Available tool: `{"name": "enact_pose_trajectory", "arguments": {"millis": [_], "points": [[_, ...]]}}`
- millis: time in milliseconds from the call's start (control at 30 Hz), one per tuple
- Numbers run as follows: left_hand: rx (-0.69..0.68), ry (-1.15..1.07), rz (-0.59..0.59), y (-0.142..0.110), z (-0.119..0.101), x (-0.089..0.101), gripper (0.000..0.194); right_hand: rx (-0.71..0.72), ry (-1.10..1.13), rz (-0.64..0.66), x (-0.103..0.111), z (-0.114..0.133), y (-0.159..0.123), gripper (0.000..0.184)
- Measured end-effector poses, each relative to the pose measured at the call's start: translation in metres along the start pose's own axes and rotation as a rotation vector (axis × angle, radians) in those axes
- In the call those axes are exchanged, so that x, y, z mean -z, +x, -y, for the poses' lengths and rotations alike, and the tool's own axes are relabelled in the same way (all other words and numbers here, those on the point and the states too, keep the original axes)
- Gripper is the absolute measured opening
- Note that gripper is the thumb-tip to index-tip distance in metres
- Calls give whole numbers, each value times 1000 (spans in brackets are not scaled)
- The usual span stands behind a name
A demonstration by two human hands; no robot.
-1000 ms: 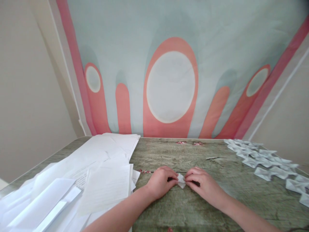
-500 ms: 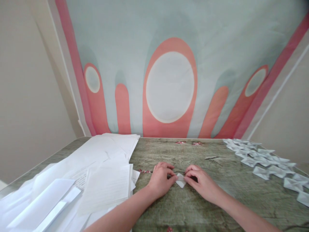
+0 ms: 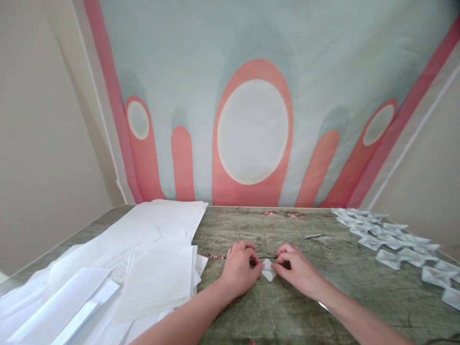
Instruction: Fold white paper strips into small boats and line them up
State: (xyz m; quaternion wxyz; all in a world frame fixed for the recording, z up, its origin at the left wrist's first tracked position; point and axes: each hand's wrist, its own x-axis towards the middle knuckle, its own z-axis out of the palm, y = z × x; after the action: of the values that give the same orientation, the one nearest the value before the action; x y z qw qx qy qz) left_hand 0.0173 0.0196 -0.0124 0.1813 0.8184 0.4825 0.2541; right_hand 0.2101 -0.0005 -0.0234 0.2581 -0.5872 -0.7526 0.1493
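Note:
A small folded piece of white paper (image 3: 268, 271), roughly diamond-shaped, lies on the wood-patterned table (image 3: 305, 311) between my hands. My left hand (image 3: 241, 267) pinches its left corner with thumb and forefinger, the other fingers curled. From the other side, my right hand (image 3: 295, 268) grips the right corner the same way. Both wrists rest low, close to the tabletop. My fingertips cover the paper's two side corners.
White paper sheets (image 3: 158, 278), some with writing, spread in a loose pile over the left of the table. Several folded paper pieces (image 3: 388, 258) stand in rows at the right. Behind the table hangs a printed backdrop (image 3: 251, 191) with coral arches.
Both hands stay at the small folded paper with only slight finger shifts. A bright white sliver now shows below my right wrist. The whole view has tilted very slightly.

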Motion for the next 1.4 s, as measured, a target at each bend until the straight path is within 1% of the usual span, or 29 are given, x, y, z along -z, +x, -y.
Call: {"name": "enact_pose_trajectory", "arguments": {"millis": [67,167,333,433,533,767,833,933,967,1100,1233,1300,1400], "points": [[-2,6,-8,0,0,0,10,-18,-23,-8,1,0,1,20],[-8,22,-10,0,-1,2,18,-23,-50,-10,2,1,1,19],[-31,82,49,0,-2,5,28,5,-35,-30,3,2,-1,7],[-41,78,59,0,-2,5,30,56,8,-42,1,3,-3,18],[-37,52,30,0,-2,4,28,137,22,-22,0,7,-7,26],[-45,49,-12,-2,-1,3,26,195,-84,16,4,20,-13,27],[-76,70,-4,-3,-2,5,21,200,-95,25,5,21,-14,28],[-179,158,35,-5,-7,9,7,203,-103,29,4,19,-14,27],[-216,206,51,-6,-10,10,5,203,-105,25,3,18,-13,27],[-313,389,89,-6,-16,11,9,205,-122,18,-1,15,-12,26],[-389,467,100,-6,-16,9,10,216,-180,13,-3,16,-13,26],[-424,501,114,-6,-16,9,9,231,-231,-9,-4,17,-16,25],[-456,564,134,-6,-18,9,8,273,-317,-72,-7,20,-19,19]]}}
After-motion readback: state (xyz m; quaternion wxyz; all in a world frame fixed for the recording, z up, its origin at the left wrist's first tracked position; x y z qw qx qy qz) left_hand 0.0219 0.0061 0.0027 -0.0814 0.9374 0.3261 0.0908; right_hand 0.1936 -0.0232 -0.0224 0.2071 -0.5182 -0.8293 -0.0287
